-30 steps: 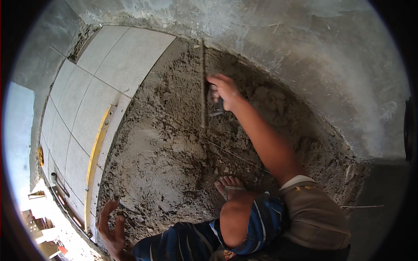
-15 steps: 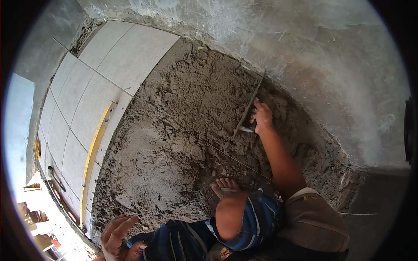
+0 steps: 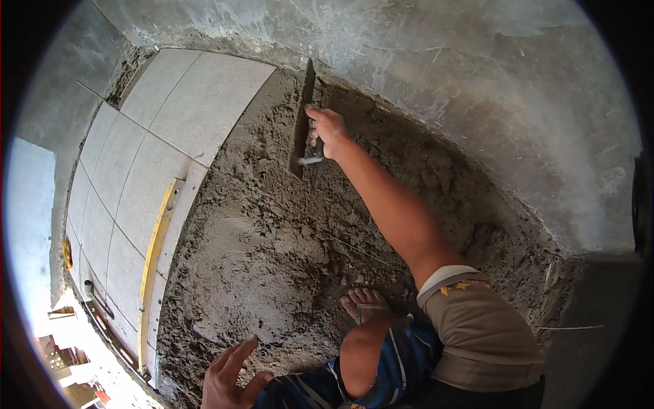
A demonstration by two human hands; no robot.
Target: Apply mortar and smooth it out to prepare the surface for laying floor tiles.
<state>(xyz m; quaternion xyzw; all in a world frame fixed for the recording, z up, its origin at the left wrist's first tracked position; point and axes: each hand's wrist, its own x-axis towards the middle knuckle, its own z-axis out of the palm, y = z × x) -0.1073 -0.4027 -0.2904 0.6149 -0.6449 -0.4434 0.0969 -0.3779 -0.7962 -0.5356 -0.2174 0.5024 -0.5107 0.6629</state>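
Observation:
My right hand (image 3: 327,133) grips the handle of a long, flat metal trowel (image 3: 302,116), whose blade lies on the grey wet mortar bed (image 3: 252,184), close to the back wall and right of the tiled floor. My left hand (image 3: 231,375) is at the lower edge beside my striped shorts, fingers apart and bent, holding nothing, over the mortar. A thin string (image 3: 361,252) runs across the mortar near my sandalled foot (image 3: 364,303).
Square grey tiles (image 3: 129,177) cover the left side, with a yellow level (image 3: 153,266) along their edge. Concrete walls (image 3: 477,95) border the back and right. Scattered pieces (image 3: 68,354) lie in the bright area at lower left.
My right hand and trowel swung right along the wall, then came back left and toward the back. My left hand has shifted to the right along the lower edge.

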